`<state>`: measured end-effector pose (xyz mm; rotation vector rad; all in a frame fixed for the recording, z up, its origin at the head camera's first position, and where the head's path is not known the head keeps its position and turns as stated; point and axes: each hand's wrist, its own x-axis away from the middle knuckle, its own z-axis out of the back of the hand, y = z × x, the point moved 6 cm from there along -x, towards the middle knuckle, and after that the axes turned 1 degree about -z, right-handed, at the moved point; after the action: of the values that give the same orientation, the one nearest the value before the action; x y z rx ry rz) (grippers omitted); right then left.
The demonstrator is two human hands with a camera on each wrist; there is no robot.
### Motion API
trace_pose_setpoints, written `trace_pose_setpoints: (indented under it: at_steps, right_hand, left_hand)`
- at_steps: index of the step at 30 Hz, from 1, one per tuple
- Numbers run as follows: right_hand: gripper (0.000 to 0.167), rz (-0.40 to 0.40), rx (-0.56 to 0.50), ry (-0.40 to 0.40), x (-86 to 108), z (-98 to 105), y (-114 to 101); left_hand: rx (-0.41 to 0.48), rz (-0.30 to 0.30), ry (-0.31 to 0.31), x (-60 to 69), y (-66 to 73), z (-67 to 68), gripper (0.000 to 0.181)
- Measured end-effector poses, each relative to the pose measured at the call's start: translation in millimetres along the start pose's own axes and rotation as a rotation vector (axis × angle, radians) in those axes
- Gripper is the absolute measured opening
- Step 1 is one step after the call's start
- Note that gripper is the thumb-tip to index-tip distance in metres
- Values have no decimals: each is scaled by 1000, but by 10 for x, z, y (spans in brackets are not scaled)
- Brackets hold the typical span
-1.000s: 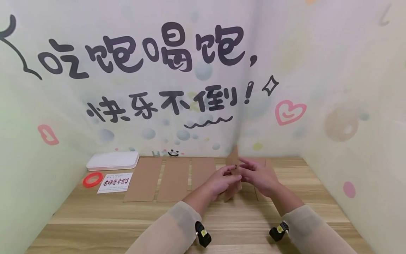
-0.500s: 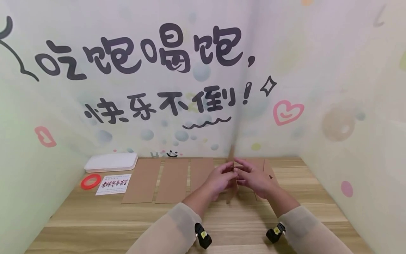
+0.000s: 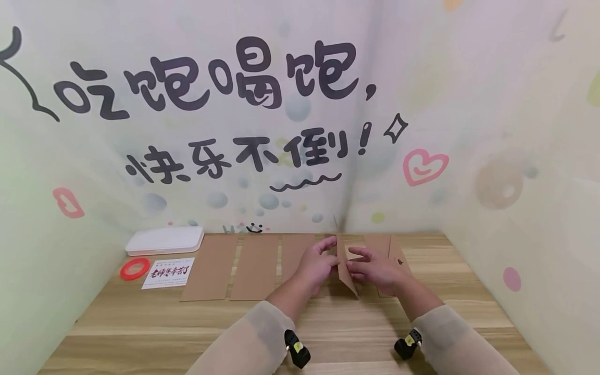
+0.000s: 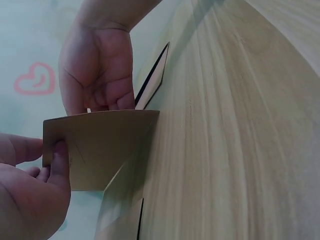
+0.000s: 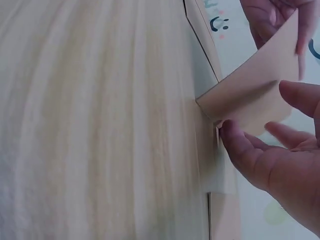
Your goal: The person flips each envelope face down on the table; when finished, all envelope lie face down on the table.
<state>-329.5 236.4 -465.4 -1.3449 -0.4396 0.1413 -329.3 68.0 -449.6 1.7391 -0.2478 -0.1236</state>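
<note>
In the head view, my left hand point(image 3: 319, 265) pinches a brown cardboard piece point(image 3: 346, 268) by its upper edge, and the piece stands on edge over the table. The left wrist view has the left thumb point(image 4: 60, 157) flat on one face of this cardboard point(image 4: 102, 150). On its other side is my right hand point(image 3: 375, 268), fingers loosely spread. From the right wrist, those right fingers point(image 5: 240, 150) lie close to the cardboard's face point(image 5: 257, 82); whether they touch it I cannot tell. Just right of the hands, cardboard pieces point(image 3: 398, 250) lie flat, one with a small dark mark.
Several flat cardboard pieces point(image 3: 255, 268) lie in a row left of my hands. A white case point(image 3: 165, 239), a red ring point(image 3: 135, 269) and a printed card point(image 3: 167, 273) lie at the table's left. A printed curtain point(image 3: 300, 114) closes off the back.
The standing cardboard has swung, its near lower corner shifting right. My right fingers have loosened from it and spread, while the left hand keeps its pinch.
</note>
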Motion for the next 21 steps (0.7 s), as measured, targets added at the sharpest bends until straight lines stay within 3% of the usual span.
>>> trace_pose_setpoints:
  at_steps: [6,11,16,21]
  right_hand:
    - [73,-35,-34,21,35,91,41]
    - [73,-37,-67,36,61,184,47]
    - [70,-38,-54,41,57,257,55]
    - [67,-46,-30,47,64,301,69]
  left_hand:
    - [-7,5,74,-1,-66,124,60]
    - [-124,19,103,11,-102,209,58]
    - [-233,18,105,31,-91,249,56]
    - [-260,35,81,49,-101,277,56]
